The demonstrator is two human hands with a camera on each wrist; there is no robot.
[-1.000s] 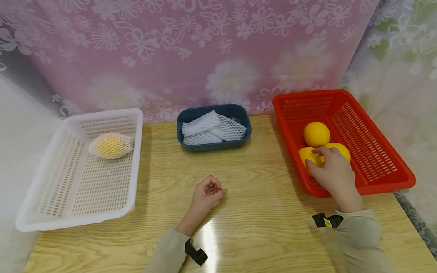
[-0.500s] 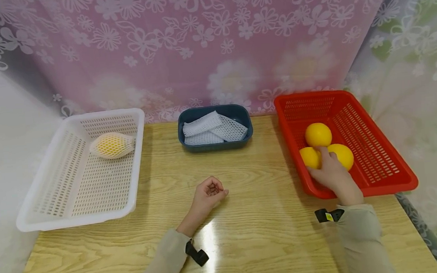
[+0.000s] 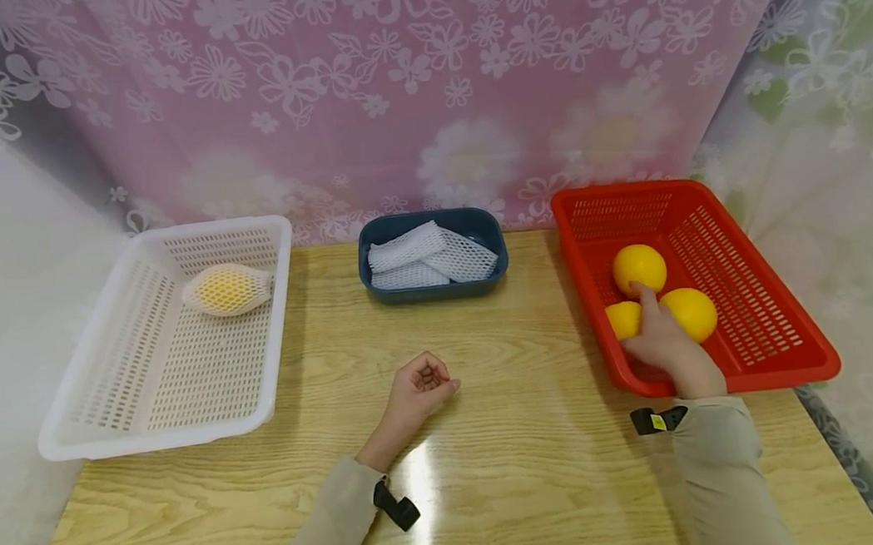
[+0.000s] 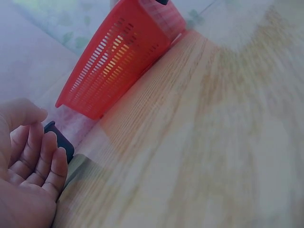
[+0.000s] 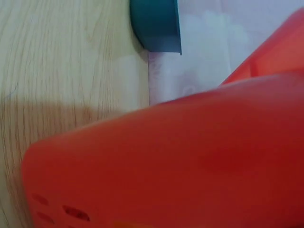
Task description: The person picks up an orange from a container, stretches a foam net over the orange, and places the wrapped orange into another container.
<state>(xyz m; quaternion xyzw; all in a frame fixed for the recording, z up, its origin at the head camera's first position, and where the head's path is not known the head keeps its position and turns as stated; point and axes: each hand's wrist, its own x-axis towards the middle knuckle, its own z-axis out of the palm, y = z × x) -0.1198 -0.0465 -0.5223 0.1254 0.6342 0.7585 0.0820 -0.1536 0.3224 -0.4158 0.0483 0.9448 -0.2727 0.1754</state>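
My right hand [image 3: 666, 342] is inside the red basket [image 3: 776, 377], its fingers along the right side of a round yellow fruit [image 3: 623, 319] and its thumb at the near side, gripping it. Part of that fruit is hidden by the hand. Two more yellow fruits lie close by: one behind [image 3: 640, 269] near the fingertips, another to the right [image 3: 690, 315]. My left hand [image 3: 417, 388] rests on the table with loosely curled fingers and nothing in it; the left wrist view shows the same hand [image 4: 33, 166]. In the right wrist view, the basket wall [image 5: 166, 156] hides my hand.
A white basket [image 3: 277, 315] on the left holds a yellow fruit in a white foam net [image 3: 227, 290]. At the back centre a dark blue tray [image 3: 438, 292] holds several empty white foam nets [image 3: 458, 254]. A patterned curtain [image 3: 396, 100] hangs behind the table [image 3: 493, 469].
My right hand has lowered between the fruits and closed around the left one, its fingertips reaching nearer the back fruit. The right-hand fruit has shifted slightly right. My left hand stays put.
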